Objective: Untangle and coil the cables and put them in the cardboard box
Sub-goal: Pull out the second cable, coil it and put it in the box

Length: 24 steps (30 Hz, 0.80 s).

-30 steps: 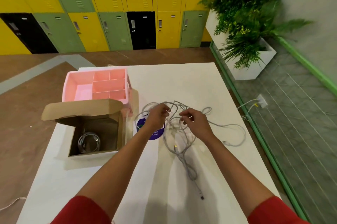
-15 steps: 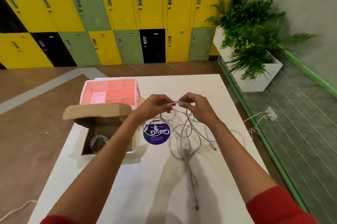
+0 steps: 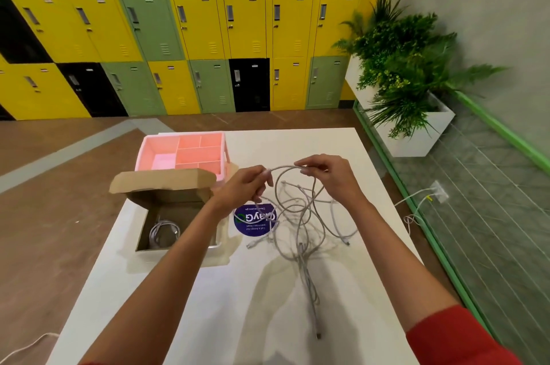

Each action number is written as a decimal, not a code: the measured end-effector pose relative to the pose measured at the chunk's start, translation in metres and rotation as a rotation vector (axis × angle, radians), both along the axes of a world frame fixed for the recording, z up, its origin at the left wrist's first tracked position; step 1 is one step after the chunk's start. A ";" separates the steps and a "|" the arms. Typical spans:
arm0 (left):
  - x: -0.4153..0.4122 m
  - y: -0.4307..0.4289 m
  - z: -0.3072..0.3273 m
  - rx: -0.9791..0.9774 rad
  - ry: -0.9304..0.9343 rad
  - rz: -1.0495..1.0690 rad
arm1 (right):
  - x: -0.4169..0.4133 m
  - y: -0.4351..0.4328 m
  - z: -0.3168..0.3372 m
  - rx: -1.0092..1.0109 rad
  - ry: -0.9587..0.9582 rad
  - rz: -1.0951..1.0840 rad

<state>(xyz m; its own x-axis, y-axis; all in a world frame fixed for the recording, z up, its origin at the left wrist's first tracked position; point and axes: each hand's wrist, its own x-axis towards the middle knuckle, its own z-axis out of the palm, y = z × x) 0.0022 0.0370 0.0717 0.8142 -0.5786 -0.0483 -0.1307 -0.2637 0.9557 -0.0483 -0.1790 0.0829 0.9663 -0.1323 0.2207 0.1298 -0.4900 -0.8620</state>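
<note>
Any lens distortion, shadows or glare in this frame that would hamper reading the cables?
Head view: wide-angle bowing bends the lockers and the table edges; soft arm shadows fall on the table below the tangled cables, which stay legible; no harsh glare; left hand and right hand are reasonably sharp; the coil inside the cardboard box sits in dim shade.

One cardboard box (image 3: 166, 186), one pink organizer (image 3: 181, 152)

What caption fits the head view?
Both hands, left and right, lift tangled cables beside a box.

The left forearm (image 3: 166, 248) hides part of the cardboard box (image 3: 148, 233).
</note>
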 end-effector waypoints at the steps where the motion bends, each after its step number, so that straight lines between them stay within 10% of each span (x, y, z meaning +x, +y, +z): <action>1: -0.001 0.001 0.001 0.009 0.000 -0.002 | -0.001 -0.001 0.000 0.017 0.007 -0.003; 24: -0.004 -0.021 0.055 -0.298 0.062 -0.003 | -0.009 0.009 -0.037 -0.047 0.330 0.178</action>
<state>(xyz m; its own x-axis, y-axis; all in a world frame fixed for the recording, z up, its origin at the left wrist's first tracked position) -0.0018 0.0164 0.1270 0.8131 -0.5773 0.0741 -0.0697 0.0297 0.9971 -0.0575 -0.1704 0.0462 0.9934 0.0466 -0.1047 -0.0648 -0.5248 -0.8487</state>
